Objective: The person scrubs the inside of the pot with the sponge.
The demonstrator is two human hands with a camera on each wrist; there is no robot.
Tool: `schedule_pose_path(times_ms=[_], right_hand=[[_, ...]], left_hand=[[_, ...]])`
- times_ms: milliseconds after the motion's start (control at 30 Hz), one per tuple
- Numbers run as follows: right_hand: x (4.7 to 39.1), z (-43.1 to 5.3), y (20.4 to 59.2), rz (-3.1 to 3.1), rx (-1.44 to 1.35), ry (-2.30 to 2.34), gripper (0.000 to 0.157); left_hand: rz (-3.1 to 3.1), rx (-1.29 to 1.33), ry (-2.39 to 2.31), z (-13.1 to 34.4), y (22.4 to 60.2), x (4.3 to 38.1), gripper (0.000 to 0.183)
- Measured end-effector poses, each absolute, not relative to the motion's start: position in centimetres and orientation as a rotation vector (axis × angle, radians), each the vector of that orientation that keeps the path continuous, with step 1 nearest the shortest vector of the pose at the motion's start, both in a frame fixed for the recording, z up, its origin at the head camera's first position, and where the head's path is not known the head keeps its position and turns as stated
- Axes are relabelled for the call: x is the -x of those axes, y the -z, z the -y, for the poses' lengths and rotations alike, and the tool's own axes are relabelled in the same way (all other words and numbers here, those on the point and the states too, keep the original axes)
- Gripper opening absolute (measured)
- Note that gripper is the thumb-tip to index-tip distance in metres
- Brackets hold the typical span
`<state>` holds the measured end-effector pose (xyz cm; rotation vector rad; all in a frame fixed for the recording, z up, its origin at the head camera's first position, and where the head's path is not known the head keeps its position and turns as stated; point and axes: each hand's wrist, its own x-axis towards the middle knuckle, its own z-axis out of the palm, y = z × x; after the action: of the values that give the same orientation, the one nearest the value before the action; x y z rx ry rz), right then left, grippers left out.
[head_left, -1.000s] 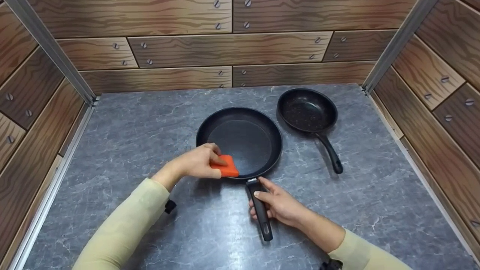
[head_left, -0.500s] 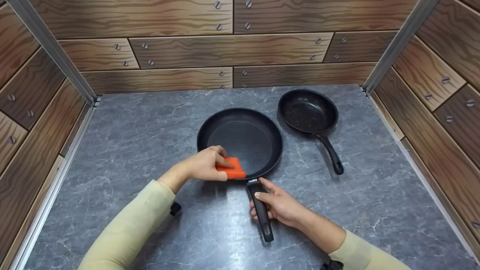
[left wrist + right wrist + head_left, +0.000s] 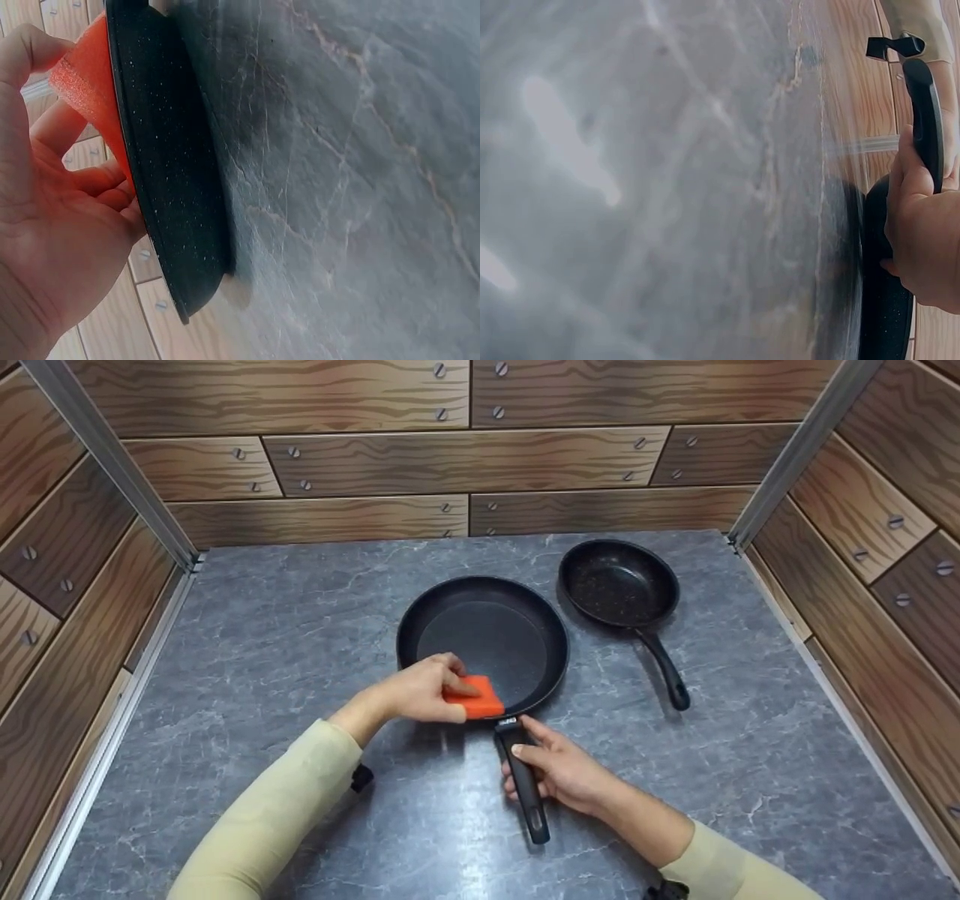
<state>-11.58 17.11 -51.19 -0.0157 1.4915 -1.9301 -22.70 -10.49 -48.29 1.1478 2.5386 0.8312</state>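
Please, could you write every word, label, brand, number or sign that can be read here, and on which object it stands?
Readable text: none.
Pale mark where the handle joins the larger pan: possibly lettering, too small to read.
Smaller pan and orange sponge: no lettering visible.

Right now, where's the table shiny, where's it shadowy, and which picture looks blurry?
Head view: white glare on the table, left of the handle of the big pan; left wrist view: dark shade on the table along that pan; right wrist view: two white glare streaks, and the table looks blurry.
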Motion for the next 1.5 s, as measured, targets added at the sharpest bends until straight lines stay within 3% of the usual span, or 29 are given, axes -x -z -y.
schedule_pose_path(times_ms=[1500], right_hand=[[11.6,-17.0,51.1,-1.514,0.029,1.886,0.084]], left_hand=[[-2.437,-1.056,-1.007,5.6,49.5,23.1,0.05]])
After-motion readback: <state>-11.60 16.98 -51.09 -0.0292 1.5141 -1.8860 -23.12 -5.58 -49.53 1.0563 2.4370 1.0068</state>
